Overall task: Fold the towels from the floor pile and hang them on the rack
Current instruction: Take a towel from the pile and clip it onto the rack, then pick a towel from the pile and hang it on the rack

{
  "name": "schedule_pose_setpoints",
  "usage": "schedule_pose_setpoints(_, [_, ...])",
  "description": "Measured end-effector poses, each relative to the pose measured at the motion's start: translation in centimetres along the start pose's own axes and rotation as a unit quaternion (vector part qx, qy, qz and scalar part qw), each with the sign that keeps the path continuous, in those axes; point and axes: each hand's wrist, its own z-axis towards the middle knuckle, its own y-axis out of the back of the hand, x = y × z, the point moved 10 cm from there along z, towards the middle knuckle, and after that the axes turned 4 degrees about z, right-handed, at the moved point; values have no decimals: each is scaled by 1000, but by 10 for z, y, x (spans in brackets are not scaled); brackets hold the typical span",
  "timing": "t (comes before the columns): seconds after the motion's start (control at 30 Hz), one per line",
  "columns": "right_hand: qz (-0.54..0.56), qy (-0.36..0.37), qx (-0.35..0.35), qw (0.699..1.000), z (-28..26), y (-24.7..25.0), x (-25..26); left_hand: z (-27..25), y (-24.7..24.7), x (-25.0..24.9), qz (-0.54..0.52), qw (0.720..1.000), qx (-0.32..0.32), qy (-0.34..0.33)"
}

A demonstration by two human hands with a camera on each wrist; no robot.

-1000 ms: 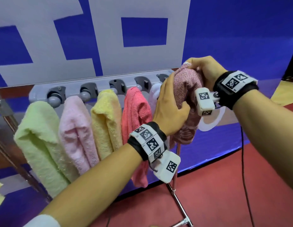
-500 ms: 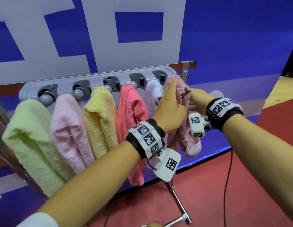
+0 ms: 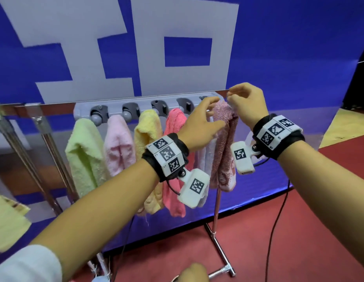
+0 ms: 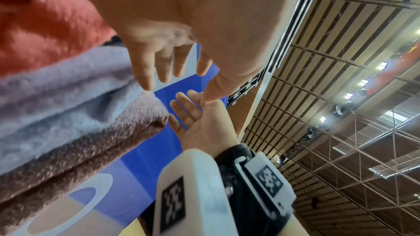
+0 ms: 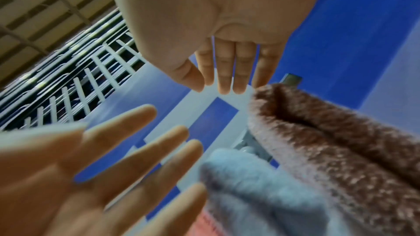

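A dusty-pink towel (image 3: 223, 139) hangs folded at the right end of the grey hook rack (image 3: 144, 102), beside a lavender towel (image 3: 205, 157). My left hand (image 3: 205, 117) hovers just left of its top with fingers spread, holding nothing. My right hand (image 3: 244, 100) floats above and right of it, fingers loose and empty. In the left wrist view the left hand (image 4: 172, 64) has straight fingers beside the dusty-pink towel (image 4: 90, 150). In the right wrist view the right hand (image 5: 227, 71) is flat next to the dusty-pink towel (image 5: 341, 141).
Green (image 3: 85, 151), pale pink (image 3: 119, 145), yellow (image 3: 146, 135) and coral (image 3: 175, 127) towels fill the rack to the left. A chrome stand leg (image 3: 217, 231) runs down to the red floor, a black cable (image 3: 276, 220) trails right, and a yellow cloth (image 3: 6, 220) sits at the left edge.
Both hands gripped the dusty-pink towel at the rack's right end before. They have let go and drawn back, and the towel now hangs by itself.
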Motion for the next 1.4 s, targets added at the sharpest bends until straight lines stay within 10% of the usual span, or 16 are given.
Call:
schedule_pose_setpoints(0.2, [-150,138,104,973,-59,-59,77,-28,76,-14,53,998,-36,-22])
schedule_pose_setpoints(0.83, [-185,210,364,888,-221,-346,193,-215,330,57,343,930,-59,120])
schedule_pose_setpoints(1.4, [-173,92,497,845,-378,-498,82,-376,364,219,293,909,6,298])
